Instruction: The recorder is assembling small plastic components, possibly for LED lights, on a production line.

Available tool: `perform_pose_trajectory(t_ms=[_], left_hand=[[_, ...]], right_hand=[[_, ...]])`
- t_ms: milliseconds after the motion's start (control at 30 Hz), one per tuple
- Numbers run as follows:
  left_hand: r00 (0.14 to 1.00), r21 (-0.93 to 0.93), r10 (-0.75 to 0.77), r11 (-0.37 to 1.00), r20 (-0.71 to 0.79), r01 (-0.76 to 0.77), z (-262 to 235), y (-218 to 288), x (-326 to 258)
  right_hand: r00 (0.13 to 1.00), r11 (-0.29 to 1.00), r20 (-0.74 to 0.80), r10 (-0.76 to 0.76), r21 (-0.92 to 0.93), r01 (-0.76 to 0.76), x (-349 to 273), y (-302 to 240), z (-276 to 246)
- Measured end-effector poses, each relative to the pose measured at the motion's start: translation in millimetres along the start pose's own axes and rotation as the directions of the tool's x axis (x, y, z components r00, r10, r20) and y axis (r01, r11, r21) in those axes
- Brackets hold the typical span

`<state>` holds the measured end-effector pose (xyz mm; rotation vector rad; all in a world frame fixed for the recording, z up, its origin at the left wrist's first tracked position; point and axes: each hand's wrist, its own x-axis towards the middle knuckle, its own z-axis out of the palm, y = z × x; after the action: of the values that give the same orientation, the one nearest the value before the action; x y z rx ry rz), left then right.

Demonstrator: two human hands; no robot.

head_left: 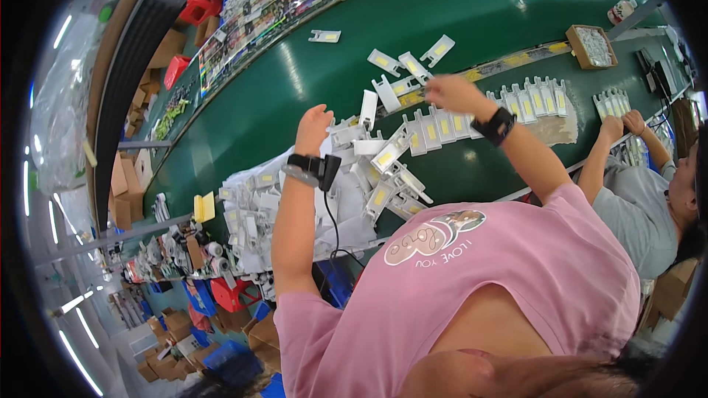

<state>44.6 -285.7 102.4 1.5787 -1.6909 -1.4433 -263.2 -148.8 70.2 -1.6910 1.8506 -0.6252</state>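
Observation:
My left hand [313, 131] is raised over the edge of a pile of white plastic housings [383, 155], each with a yellow panel. Its fingers look loosely apart, with nothing visible in them. Farther right, my right hand [451, 94] is above the left part of a neat row of the same housings [527, 103]. Its fingertips come close to a loose housing [414, 66]; blur hides whether they touch or grip it. More loose housings [383, 61] lie just beyond, some tilted or on their sides. A black band is on each wrist.
At right, a co-worker's hands [621, 125] touch another row of housings [611, 103]. A cardboard box of small white parts [591, 47] stands at the far right. One housing [324, 36] lies alone on the green table [295, 74]. A cable [333, 225] hangs from my left wrist.

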Motion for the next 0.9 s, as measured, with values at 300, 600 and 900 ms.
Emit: perform_pose_trajectory(t_ms=[300, 600, 900], left_hand=[[0.939, 0.668, -0.241, 0.744, 0.243, 0.018, 95, -39, 107], [0.999, 0.264, 0.020, 0.964, 0.032, -0.028, 147, -74, 162], [0.947, -0.553, 0.009, 0.814, 0.320, 0.179, 91, 31, 38]], right_hand=[[0.897, 0.883, -0.109, 0.428, -0.159, -0.441, 96, 60, -1], [0.981, 0.981, -0.032, 0.191, 0.042, -0.189, 130, 24, 103], [1.000, 0.712, -0.007, -0.008, 0.702, 0.011, 65, -44, 52]])
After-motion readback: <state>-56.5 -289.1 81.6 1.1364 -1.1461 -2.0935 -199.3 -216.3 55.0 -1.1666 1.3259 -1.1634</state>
